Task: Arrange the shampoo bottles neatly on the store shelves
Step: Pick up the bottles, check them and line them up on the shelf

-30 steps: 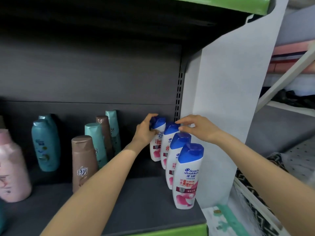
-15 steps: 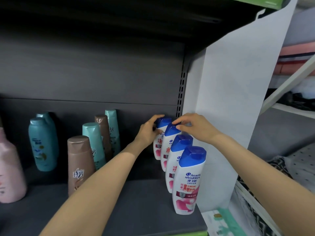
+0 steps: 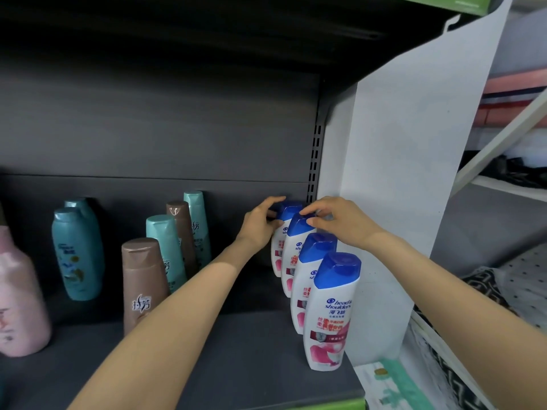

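Fingers (image 3: 273, 204) of both hands pinch blue caps (image 3: 291, 209).

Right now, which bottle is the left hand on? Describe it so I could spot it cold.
Find the white side panel at the shelf's right end; a row of four white bottles with blue caps runs back along it. The left hand holds the rearmost bottle, nearest the dark back wall. It alone is mostly hidden behind the others, only its cap and shoulder showing.

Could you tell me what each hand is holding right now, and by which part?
The left hand grips the rearmost blue-capped bottle at its cap; the right hand pinches the second-from-back bottle by its cap.
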A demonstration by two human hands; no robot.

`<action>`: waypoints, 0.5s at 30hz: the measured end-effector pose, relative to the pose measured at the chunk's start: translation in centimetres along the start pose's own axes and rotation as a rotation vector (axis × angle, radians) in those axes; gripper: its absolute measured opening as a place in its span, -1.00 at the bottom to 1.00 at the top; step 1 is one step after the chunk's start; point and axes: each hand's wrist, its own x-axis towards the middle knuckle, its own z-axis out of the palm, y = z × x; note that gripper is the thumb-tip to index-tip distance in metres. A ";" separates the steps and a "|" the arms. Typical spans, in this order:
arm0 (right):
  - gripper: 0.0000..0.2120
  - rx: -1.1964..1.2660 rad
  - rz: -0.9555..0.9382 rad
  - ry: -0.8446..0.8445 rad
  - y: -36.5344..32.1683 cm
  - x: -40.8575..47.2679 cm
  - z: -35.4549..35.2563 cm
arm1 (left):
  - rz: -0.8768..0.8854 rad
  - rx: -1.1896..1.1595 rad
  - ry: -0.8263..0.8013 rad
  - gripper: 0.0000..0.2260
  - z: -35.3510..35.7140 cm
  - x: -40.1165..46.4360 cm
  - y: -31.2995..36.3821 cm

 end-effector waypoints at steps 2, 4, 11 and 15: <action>-0.75 -0.017 0.005 0.000 -0.1 0.0 -0.1 | -0.014 0.043 0.021 -0.58 -0.2 -0.1 0.4; -0.76 -0.017 0.022 0.006 -0.4 0.0 -0.3 | -0.017 0.086 0.056 -0.65 -0.4 -0.2 0.9; -0.79 0.045 0.040 0.137 -3.3 -2.0 -2.1 | 0.037 0.278 0.190 -0.83 -2.8 -4.3 4.6; -0.80 0.095 -0.018 0.204 -5.9 -5.3 -2.1 | 0.042 0.340 0.229 -0.85 -4.7 -9.1 7.5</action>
